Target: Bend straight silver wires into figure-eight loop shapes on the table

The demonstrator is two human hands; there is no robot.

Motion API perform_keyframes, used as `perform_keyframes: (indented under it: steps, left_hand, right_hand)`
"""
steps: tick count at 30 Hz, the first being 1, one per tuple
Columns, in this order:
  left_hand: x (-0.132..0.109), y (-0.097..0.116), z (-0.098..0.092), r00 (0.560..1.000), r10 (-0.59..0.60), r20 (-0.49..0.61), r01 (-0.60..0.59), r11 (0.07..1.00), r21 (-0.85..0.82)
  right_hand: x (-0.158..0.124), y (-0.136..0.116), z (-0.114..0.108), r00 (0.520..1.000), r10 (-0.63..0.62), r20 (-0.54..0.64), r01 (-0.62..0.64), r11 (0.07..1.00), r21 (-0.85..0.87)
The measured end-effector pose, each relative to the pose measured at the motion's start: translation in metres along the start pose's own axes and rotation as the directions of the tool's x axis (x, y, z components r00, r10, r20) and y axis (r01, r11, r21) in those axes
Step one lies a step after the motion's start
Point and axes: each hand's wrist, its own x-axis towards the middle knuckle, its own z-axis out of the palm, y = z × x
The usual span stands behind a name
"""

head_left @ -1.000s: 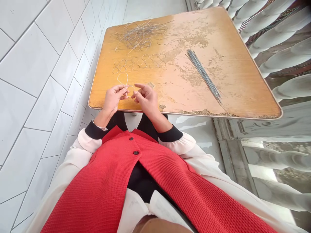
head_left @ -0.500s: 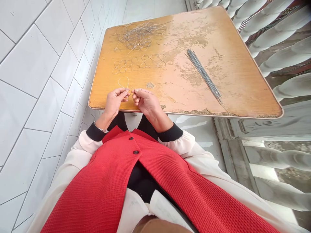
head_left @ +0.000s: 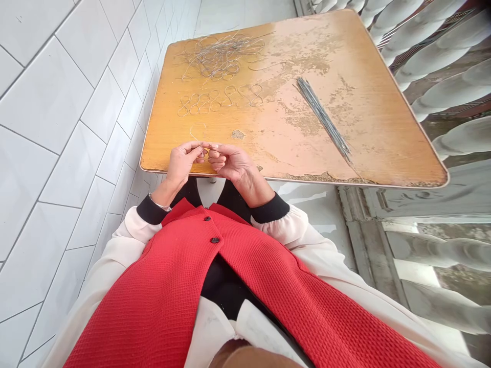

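My left hand (head_left: 183, 161) and my right hand (head_left: 230, 161) meet at the near edge of the worn wooden table (head_left: 368, 138). Both pinch a thin bent wire piece (head_left: 196, 138), whose free end sticks up and to the left between the fingertips. Just beyond the hands lies a row of finished figure-eight wire loops (head_left: 220, 98). Farther back sits a tangled heap of bent wires (head_left: 220, 53). A bundle of straight wires (head_left: 324, 118) lies diagonally to the right, well away from both hands.
A white tiled wall (head_left: 65, 117) runs along the left. Pale stone balusters (head_left: 441, 66) stand to the right of the table. My red vest and cream sleeves fill the lower view.
The wire's open loop above my fingers has shrunk to a short stub. My hands have drawn closer together and slightly nearer the table edge.
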Motion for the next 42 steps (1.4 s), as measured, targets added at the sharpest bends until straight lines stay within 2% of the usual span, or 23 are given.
perform_keyframes:
  steps: [5,13,22,27,30,33,39,42]
  left_hand:
    - [-0.001,-0.004,0.000,1.000,0.009,0.004,-0.009,1.000,0.002]
    - [-0.004,0.001,0.000,1.000,-0.026,-0.013,0.026,1.000,0.001]
    - [-0.002,0.003,-0.001,0.999,-0.018,0.030,0.018,1.000,-0.007]
    - [-0.001,0.006,-0.004,0.999,-0.031,0.036,0.030,0.999,0.011]
    - [-0.001,0.006,-0.005,0.998,-0.027,0.048,0.026,0.999,0.018]
    - [-0.001,0.006,-0.005,0.998,-0.031,0.056,0.029,0.999,0.023]
    - [-0.003,0.006,-0.003,0.996,-0.056,0.076,0.054,0.998,0.022]
    - [-0.004,0.006,-0.002,0.995,-0.062,0.076,0.061,0.998,0.022]
  right_hand:
    - [0.000,0.000,-0.001,0.999,-0.011,0.046,0.012,1.000,-0.027]
    - [-0.002,0.001,0.004,0.999,-0.048,0.010,0.048,0.999,-0.017]
    - [0.002,0.001,-0.003,0.983,-0.181,-0.036,0.172,0.968,-0.182]
    - [-0.004,0.004,-0.002,0.910,-0.411,-0.050,0.353,0.833,-0.426]
    - [-0.003,0.006,-0.002,0.870,-0.492,-0.022,0.406,0.741,-0.536]
    - [0.001,0.007,-0.005,0.848,-0.529,-0.004,0.424,0.685,-0.593]
    - [0.005,0.006,-0.007,0.844,-0.536,0.007,0.420,0.655,-0.628]
    - [0.006,0.007,-0.007,0.831,-0.556,0.011,0.405,0.592,-0.696]
